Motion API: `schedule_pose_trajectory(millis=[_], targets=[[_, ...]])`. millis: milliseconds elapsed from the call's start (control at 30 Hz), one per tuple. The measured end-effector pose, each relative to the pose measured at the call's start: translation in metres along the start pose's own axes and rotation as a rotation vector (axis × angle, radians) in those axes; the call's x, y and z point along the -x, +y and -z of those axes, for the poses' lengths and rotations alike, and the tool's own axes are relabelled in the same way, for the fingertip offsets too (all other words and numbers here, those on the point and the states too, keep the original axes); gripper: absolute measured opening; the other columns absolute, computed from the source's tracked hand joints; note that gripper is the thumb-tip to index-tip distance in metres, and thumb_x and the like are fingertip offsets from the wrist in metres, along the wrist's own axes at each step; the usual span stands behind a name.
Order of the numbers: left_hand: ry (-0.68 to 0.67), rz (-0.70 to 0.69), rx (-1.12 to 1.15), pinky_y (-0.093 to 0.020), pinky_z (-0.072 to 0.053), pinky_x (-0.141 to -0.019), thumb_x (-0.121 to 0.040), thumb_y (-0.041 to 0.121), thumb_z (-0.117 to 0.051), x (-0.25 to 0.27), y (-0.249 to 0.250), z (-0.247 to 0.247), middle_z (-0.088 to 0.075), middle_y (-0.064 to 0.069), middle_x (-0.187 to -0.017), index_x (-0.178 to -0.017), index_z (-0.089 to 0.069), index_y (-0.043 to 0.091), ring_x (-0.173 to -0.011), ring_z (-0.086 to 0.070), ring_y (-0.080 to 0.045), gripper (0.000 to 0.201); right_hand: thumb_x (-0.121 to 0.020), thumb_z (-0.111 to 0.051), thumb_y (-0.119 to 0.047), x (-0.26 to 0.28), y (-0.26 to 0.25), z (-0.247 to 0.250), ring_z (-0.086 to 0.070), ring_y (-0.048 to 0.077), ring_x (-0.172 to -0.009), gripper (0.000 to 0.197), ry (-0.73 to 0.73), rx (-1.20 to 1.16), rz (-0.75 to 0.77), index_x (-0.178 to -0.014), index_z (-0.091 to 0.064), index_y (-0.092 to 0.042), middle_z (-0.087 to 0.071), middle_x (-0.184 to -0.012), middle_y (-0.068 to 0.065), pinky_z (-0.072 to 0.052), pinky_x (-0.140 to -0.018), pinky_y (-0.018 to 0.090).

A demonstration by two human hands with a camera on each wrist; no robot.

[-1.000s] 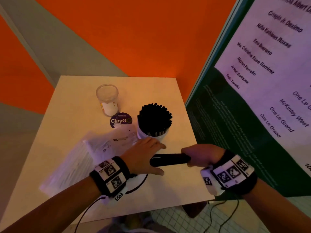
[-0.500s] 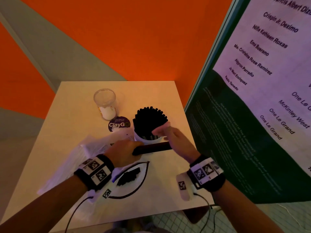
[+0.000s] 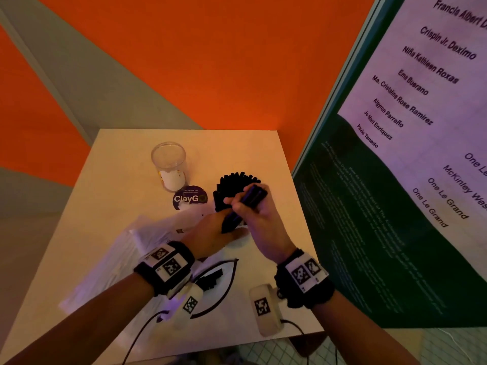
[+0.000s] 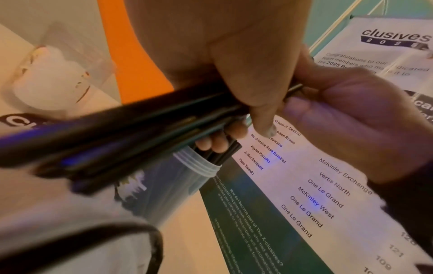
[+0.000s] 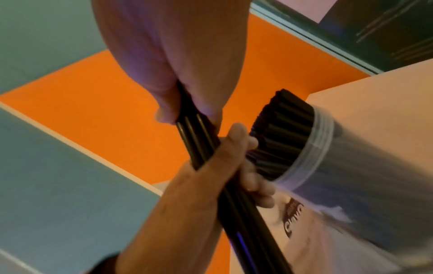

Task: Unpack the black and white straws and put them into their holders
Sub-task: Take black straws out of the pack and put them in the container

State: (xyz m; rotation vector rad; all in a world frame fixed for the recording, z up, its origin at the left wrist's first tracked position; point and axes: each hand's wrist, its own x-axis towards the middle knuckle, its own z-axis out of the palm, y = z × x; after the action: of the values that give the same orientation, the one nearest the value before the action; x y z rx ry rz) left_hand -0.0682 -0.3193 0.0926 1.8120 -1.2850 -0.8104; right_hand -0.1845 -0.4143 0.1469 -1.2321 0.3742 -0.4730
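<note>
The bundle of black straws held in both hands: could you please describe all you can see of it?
The bundle of black straws is a tight sheaf of thin, glossy, plastic-looking tubes, tilted upward toward the holder of black straws. The right hand grips its upper end, the left hand its lower part.

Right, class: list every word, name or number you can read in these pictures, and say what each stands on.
"ClayG": round purple sticker on the table; its small print is unreadable.
"Crispin Jr. Deximo", "Ma. Cristaline Rose Ramirez", "Algyron Parreño", "Jo Mari Enriquez", "Paulo Tanedo", "McKinley West", "One Le Grand": poster.
"clusives", "McKinley Exchange", "Vertis North", "121", "109": same poster, left wrist view.
Green-panel text: mostly too small.
</note>
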Motion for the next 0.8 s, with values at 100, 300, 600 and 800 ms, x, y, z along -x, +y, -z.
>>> schedule_pose_trajectory(millis=[100, 300, 600, 800], targets=[[0.14, -0.066, -0.111, -0.012, -0.043, -0.073, -0.075, 0.044, -0.075, -0.003, -0.005, 0.01, -0.054, 0.018, -0.1, -0.114, -0.05, 0.028, -0.092, -0.052, 0.004, 0.048, -0.09, -0.055, 0.004, -0.016, -0.022, 0.011, -0.064, 0.016, -0.094, 0.026, 0.064, 0.094, 0.053, -0.101, -0.04, -0.015, -0.056, -0.089, 0.0, -0.053, -0.085, 0.028], [0.25, -0.07, -0.202, -0.032, -0.045, -0.076, -0.069, 0.037, -0.083, -0.002, -0.025, 0.027, -0.049, 0.003, -0.096, -0.104, -0.051, 0.017, -0.089, -0.047, -0.017, 0.051, -0.088, -0.058, 0.002, -0.044, -0.06, 0.035, -0.062, 0.025, -0.095, 0.029, 0.222, 0.131, 0.16, -0.101, -0.041, -0.018, -0.055, -0.086, 0.001, -0.047, -0.097, 0.042], [0.289, -0.015, -0.16, -0.028, -0.042, -0.081, -0.058, 0.043, -0.088, -0.013, -0.043, 0.028, -0.045, -0.003, -0.11, -0.119, -0.041, 0.012, -0.097, -0.045, -0.018, 0.084, -0.093, -0.057, -0.008, -0.043, -0.007, 0.03, -0.062, 0.0, -0.081, 0.062, 0.084, 0.67, 0.292, -0.127, -0.027, -0.049, -0.062, -0.093, -0.007, -0.05, -0.075, 0.013], [0.251, 0.004, -0.207, -0.037, -0.043, -0.093, -0.048, 0.057, -0.087, -0.024, -0.054, 0.028, -0.044, -0.01, -0.124, -0.133, -0.032, 0.007, -0.11, -0.045, -0.025, 0.113, -0.098, -0.05, -0.023, -0.036, 0.037, 0.038, -0.03, 0.019, -0.141, 0.03, 0.023, 1.071, 0.374, -0.124, -0.056, -0.011, -0.048, -0.137, 0.005, -0.024, -0.117, 0.043]])
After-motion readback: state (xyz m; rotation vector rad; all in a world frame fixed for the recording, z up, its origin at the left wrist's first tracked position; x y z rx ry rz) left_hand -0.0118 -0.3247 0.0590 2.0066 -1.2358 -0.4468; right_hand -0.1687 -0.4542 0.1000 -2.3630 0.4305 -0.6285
